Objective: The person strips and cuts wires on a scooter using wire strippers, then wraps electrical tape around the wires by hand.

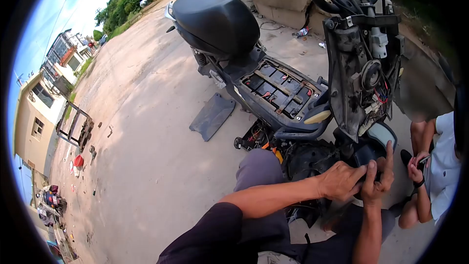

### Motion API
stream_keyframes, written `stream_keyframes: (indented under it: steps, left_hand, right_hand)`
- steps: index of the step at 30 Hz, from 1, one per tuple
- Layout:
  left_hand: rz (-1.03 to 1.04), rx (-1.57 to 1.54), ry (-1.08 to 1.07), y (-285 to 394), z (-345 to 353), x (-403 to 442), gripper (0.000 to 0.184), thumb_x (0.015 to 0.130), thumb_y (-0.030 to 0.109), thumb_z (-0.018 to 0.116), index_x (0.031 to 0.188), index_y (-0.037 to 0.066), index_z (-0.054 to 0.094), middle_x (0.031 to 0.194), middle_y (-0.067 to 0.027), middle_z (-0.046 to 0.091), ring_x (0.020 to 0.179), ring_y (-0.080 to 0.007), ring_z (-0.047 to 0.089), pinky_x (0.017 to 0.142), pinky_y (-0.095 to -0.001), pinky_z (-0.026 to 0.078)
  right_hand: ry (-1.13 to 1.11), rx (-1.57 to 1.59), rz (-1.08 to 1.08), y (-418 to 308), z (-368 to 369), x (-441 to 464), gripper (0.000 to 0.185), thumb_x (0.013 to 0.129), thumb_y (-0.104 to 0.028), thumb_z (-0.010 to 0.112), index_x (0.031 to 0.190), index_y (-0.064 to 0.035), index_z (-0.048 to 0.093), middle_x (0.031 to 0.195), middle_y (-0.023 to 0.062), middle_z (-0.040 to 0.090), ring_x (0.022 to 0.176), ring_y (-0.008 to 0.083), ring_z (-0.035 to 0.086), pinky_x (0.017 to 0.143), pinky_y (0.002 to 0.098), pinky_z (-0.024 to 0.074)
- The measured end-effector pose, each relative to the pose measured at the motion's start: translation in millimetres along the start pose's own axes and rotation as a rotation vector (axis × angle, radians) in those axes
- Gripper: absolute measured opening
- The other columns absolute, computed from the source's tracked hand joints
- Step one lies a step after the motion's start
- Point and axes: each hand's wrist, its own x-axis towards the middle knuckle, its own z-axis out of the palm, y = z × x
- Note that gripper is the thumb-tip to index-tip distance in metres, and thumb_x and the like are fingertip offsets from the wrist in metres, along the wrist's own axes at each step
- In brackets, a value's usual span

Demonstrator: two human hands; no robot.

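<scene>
My left hand (338,181) reaches in from the left, its thumb and fingers pinched together. Its fingertips meet those of my right hand (377,182), whose index finger points up while the others curl in. Whatever is between the fingers is too small or hidden to make out. Just beyond the hands are a dark plastic part (365,152) and a pale blue-grey panel (382,134) with a black edge. Above them stands the stripped front of an electric scooter (349,68), with a round horn (371,73) and loose wires (377,99) exposed.
The scooter's floor is uncovered, showing batteries (281,88) behind its black seat (215,22). A dark cover panel (212,116) lies on the concrete. An open toolbox (254,134) and black plastic body parts (310,161) are near my knee. At right, a person (447,166) crouches, holding something small.
</scene>
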Motion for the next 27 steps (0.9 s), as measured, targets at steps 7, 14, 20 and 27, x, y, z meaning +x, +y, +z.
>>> stream_keyframes:
  steps: [7, 14, 20, 27]
  left_hand:
    - [0.014, 0.003, -0.021, 15.7, -10.6, 2.1, 0.055, 0.091, 0.011, 0.075, 0.140, -0.002, 0.052, 0.093, -0.0121, 0.076, 0.073, -0.0315, 0.075, 0.063, -0.0415, 0.057]
    - [-0.097, -0.184, 0.005, 10.5, -15.2, -4.5, 0.047, 0.106, 0.020, 0.062, 0.140, -0.008, 0.045, 0.100, -0.0195, 0.078, 0.065, -0.0230, 0.074, 0.058, -0.0335, 0.057]
    - [-0.124, -0.044, 0.015, -1.5, -20.4, -0.2, 0.041, 0.097, 0.016, 0.073, 0.127, -0.008, 0.058, 0.089, -0.0196, 0.071, 0.067, -0.0313, 0.071, 0.060, -0.0376, 0.055]
    - [-0.168, -0.092, 0.118, 4.5, -21.8, 11.5, 0.024, 0.108, 0.015, 0.064, 0.121, -0.004, 0.058, 0.085, -0.0079, 0.068, 0.066, -0.0151, 0.065, 0.060, -0.0298, 0.049]
  right_hand:
    - [0.233, 0.271, 0.269, -22.6, -19.1, 29.5, 0.075, 0.104, -0.019, 0.061, 0.166, 0.0056, 0.026, 0.065, -0.0040, 0.046, 0.060, 0.0048, 0.038, 0.061, 0.0215, 0.0334]
    - [0.152, 0.287, 0.253, -3.7, -13.7, 14.6, 0.059, 0.099, -0.024, 0.072, 0.151, -0.0033, 0.054, 0.067, 0.0027, 0.051, 0.060, 0.0129, 0.050, 0.057, 0.0310, 0.0405]
    - [-0.042, 0.522, 0.181, -16.4, -6.1, 20.6, 0.063, 0.098, -0.018, 0.072, 0.153, 0.0017, 0.049, 0.066, 0.0060, 0.046, 0.062, 0.0175, 0.051, 0.064, 0.0318, 0.0436]
    - [-0.063, 0.707, 0.382, -17.3, 1.1, 21.0, 0.051, 0.105, -0.022, 0.065, 0.150, 0.0010, 0.055, 0.081, -0.0020, 0.053, 0.075, 0.0070, 0.052, 0.070, 0.0262, 0.0444]
